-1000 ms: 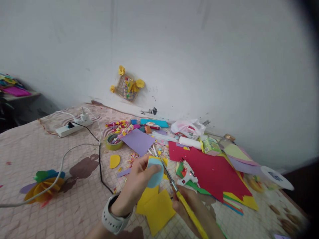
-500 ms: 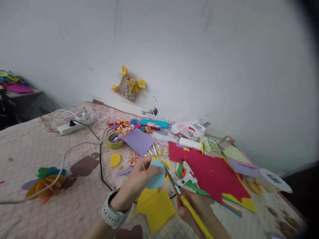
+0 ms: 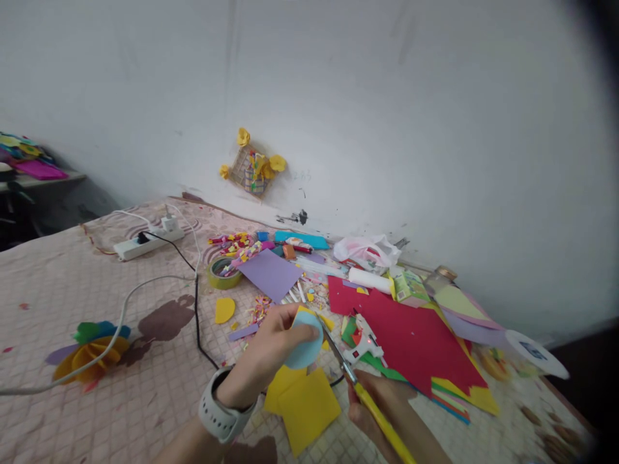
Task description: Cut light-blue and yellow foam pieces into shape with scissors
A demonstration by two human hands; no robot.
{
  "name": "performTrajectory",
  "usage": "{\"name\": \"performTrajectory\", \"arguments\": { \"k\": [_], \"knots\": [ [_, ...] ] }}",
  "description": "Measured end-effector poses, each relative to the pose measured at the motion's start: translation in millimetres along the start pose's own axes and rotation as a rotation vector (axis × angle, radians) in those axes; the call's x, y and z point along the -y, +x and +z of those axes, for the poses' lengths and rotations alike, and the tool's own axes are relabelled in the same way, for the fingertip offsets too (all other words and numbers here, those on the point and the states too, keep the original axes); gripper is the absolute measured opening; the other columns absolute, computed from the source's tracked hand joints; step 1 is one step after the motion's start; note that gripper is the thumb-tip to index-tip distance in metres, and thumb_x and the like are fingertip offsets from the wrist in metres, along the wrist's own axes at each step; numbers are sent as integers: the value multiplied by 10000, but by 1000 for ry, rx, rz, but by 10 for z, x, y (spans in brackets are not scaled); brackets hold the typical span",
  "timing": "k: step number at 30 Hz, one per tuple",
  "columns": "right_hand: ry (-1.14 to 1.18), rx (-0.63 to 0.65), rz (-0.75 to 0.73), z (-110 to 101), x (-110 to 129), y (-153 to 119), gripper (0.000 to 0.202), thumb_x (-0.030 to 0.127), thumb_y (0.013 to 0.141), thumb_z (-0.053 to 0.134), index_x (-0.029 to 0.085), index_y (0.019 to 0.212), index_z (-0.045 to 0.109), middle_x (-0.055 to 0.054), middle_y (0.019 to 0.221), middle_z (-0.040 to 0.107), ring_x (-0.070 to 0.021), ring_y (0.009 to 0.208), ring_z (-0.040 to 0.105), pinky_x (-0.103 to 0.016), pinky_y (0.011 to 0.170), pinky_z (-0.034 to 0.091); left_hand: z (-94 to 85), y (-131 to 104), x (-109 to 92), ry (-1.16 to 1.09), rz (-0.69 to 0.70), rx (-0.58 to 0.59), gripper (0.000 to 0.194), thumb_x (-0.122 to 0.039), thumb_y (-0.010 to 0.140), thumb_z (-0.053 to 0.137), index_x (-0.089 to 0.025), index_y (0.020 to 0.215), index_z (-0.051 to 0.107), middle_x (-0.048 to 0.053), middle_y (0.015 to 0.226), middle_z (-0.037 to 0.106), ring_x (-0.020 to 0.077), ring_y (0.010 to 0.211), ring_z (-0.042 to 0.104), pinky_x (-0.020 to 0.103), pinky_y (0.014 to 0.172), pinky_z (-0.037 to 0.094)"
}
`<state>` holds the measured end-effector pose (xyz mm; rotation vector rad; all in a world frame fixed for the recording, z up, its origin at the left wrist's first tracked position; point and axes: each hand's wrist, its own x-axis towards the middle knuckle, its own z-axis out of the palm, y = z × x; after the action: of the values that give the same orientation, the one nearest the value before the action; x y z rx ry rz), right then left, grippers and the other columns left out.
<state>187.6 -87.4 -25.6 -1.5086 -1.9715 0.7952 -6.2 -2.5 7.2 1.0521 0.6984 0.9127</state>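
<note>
Blue paper [image 3: 306,355] sits between left fingers [image 3: 304,332].

A marked pale wall [image 3: 411,116] backs the table [image 3: 58,283].

On the left wrist [image 3: 234,393], a white watch strap [image 3: 216,412] is worn, pierced with small round holes; the forearms [image 3: 181,443] are seen bare.

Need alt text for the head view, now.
The left hand holds a rounded light-blue piece against yellow material; the right hand holds yellow-handled scissors, blades at the yellow edge. Yellow sheets lie below; a white glue gun and red sheet lie to the right.
</note>
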Motion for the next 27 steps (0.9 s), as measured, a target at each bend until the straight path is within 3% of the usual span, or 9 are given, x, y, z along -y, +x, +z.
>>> {"name": "performTrajectory", "arguments": {
  "k": [3, 13, 27],
  "knots": [
    [-104, -3, -40, -59, 87, -20, 368, 526, 865, 443, 201, 722, 538, 8, 570, 522, -136, 499, 442, -241, 421, 247, -3, 3, 6, 2, -14, 2, 113, -201, 650, 633, -146, 587, 557, -37, 492, 505, 68, 409, 425, 172, 394, 313],
    [-44, 46, 67, -67, 124, -48, 497, 672, 812, 392, 201, 717, 520, 4, 585, 547, -141, 502, 462, -250, 456, 264, 8, 8, -8, 8, -48, 12, 78, -209, 629, 631, -136, 614, 608, -26, 490, 523, 74, 407, 446, 173, 387, 321],
    [2, 38, 116, -71, 127, -70, 466, 653, 798, 452, 202, 743, 552, 4, 599, 545, -143, 516, 460, -246, 464, 276, -9, 9, 20, 0, -67, 11, 68, -205, 631, 640, -141, 623, 617, -25, 506, 540, 73, 416, 445, 174, 394, 323]
  ]
}}
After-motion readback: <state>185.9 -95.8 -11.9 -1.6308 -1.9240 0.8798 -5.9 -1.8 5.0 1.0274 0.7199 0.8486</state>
